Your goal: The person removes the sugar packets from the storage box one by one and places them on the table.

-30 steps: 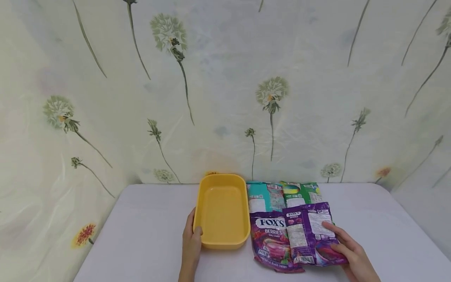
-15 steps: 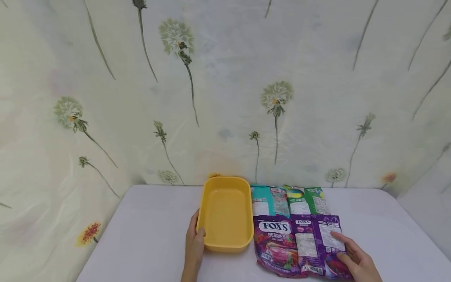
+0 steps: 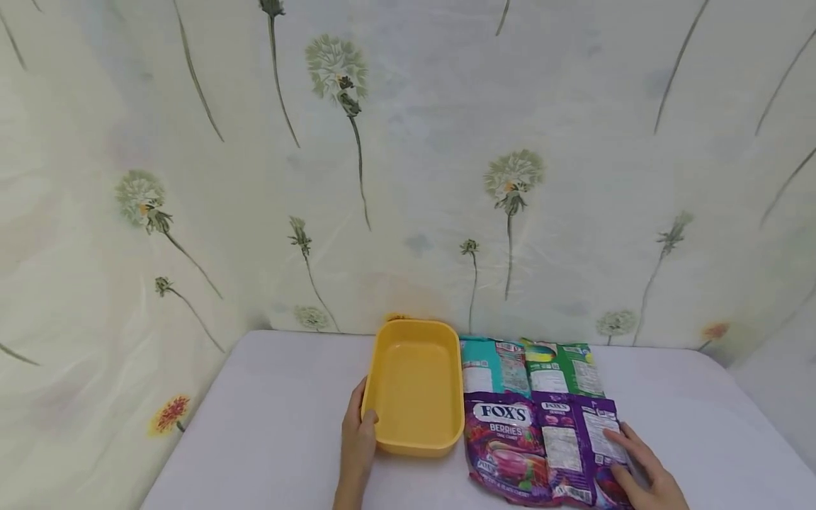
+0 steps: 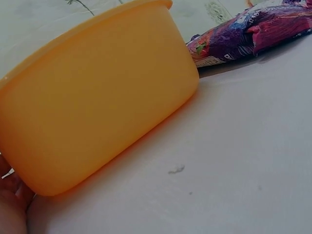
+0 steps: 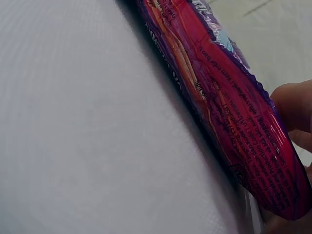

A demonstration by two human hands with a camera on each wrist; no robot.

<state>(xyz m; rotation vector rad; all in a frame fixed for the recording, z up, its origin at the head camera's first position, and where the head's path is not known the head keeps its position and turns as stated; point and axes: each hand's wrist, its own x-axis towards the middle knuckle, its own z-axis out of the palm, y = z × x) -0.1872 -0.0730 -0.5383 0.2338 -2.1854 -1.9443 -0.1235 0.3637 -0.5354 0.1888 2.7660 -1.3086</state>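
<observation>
In the head view my left hand (image 3: 358, 439) grips the left side of a yellow plastic basin (image 3: 417, 448), thumb on the rim. The basin (image 4: 97, 102) stands on the table in the left wrist view. My right hand (image 3: 647, 471) holds the right edge of a purple candy bag (image 3: 564, 450), back side up. The right wrist view shows a fingertip (image 5: 292, 105) against this bag (image 5: 243, 131). Left of it lies a purple Fox's Berries bag (image 3: 506, 450), front up. Behind them lie a teal bag (image 3: 494, 365) and a green bag (image 3: 561, 368).
A white-covered table (image 3: 280, 418) carries everything. Behind it hangs a pale sheet (image 3: 414, 177) printed with dandelions. The basin stands close to the bags' left edge. In the left wrist view a small white fleck (image 4: 176, 169) lies on the cloth.
My right hand has lowered the back-side-up purple bag flat beside the Fox's Berries bag, then shifted slightly at its right edge. My left hand stays on the basin. The head view has shifted slightly.
</observation>
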